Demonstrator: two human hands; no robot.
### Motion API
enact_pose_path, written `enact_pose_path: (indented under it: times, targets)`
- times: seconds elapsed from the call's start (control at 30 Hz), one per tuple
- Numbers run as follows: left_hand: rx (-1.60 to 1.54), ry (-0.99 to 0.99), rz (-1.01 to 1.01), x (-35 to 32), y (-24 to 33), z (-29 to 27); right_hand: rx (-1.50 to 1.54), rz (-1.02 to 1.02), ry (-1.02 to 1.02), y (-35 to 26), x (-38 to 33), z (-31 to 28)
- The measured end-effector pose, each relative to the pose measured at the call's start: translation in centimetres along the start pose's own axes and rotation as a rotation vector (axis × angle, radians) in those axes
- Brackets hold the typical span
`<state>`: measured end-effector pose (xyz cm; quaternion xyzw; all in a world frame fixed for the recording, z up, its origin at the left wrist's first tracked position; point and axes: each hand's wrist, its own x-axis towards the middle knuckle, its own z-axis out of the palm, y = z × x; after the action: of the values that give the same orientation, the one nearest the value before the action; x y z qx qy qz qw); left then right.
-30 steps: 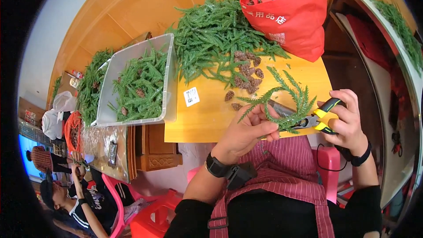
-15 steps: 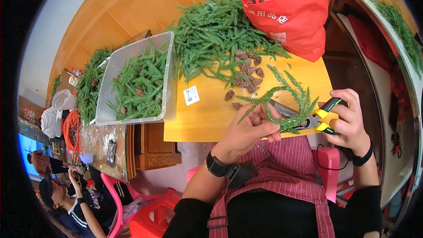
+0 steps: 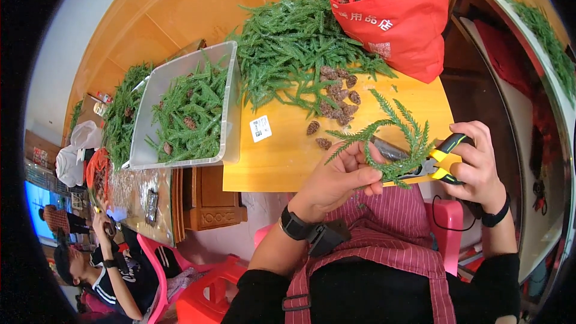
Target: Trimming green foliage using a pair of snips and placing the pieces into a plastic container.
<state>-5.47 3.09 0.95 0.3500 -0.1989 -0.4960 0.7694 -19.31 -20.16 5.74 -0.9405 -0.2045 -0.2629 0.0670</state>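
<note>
My left hand (image 3: 348,179) pinches a green artificial pine sprig (image 3: 414,144), bent round into a loop, between thumb and fingers. My right hand (image 3: 480,165) is closed on the yellow-and-black handles of a pair of pliers (image 3: 441,161). The jaws reach the lower right side of the loop; needles partly hide their tips, so I cannot tell what they bite. Behind the loop lies a dark, shiny strip-like packet (image 3: 389,149). Several loose pine cones (image 3: 339,102) rest on the yellow tabletop (image 3: 282,168) beyond my hands.
A large heap of pine sprigs (image 3: 294,48) covers the far table, beside a red bag (image 3: 399,30) of pine cones. To the left stands a clear plastic bin (image 3: 235,108) of sprigs and cones. A white label (image 3: 260,129) lies nearby. Another person (image 3: 114,270) sits at the lower left.
The looped sprig has turned and shifted slightly in my fingers. My hands and the pliers stay almost where they were. The person at the left has moved their raised hands.
</note>
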Motion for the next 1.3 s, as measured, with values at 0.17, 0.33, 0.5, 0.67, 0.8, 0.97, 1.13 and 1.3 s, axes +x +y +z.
enact_pose_path:
  times: [0.17, 0.33, 0.5, 0.67, 0.8, 0.97, 1.13, 1.3]
  targets:
    - [-0.044, 0.009, -0.045, -0.1, 0.0, 0.0, 0.000, -0.001, 0.008, 0.0, 0.0, 0.1]
    - [-0.012, -0.021, -0.022, -0.1, 0.0, 0.1, 0.025, -0.013, 0.002, 0.2, -0.2, 0.1]
    - [-0.070, 0.000, -0.072, 0.0, -0.1, 0.1, 0.015, -0.033, 0.020, 0.3, -0.3, 0.1]
    - [-0.098, 0.026, -0.053, -0.1, -0.3, 0.2, 0.017, -0.039, 0.023, 0.4, -0.4, 0.3]
    - [-0.073, 0.044, -0.016, -0.1, -0.5, 0.4, 0.022, -0.032, 0.023, 0.4, -0.5, 0.3]
    - [-0.069, 0.049, 0.132, 0.0, -1.1, 0.7, 0.023, -0.016, 0.017, 0.2, -0.6, 0.4]
    - [-0.061, 0.033, 0.228, 0.1, -1.6, 0.8, 0.061, -0.015, 0.019, -0.1, -0.4, 0.4]
    - [-0.054, 0.092, 0.264, 0.1, -1.7, 1.4, 0.055, 0.054, 0.035, -0.4, -0.2, 0.6]
